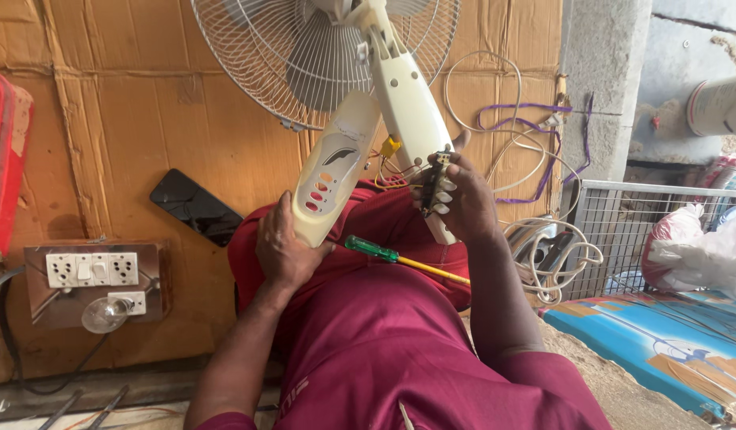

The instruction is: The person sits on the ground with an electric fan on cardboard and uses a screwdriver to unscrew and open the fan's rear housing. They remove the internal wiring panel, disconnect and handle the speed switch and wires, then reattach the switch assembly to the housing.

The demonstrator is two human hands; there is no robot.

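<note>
My left hand (282, 248) is wrapping its grip around the cream control-panel cover (336, 167), tilting it beside the fan stem (408, 103). My right hand (463, 199) is pinching the black push-button switch block (437, 185), wires (388, 163) trailing into the stem. A green-handled screwdriver (400, 258) is lying across my lap. A wire basket (623, 231) is standing at right, contents unclear.

We have both forearms raised from the near edge. Our left hand (282, 247) is curled shut in a grip, thumb on the right. Farther right, our right hand (462, 199) closes with fingers (448, 185) bent leftward.
</note>
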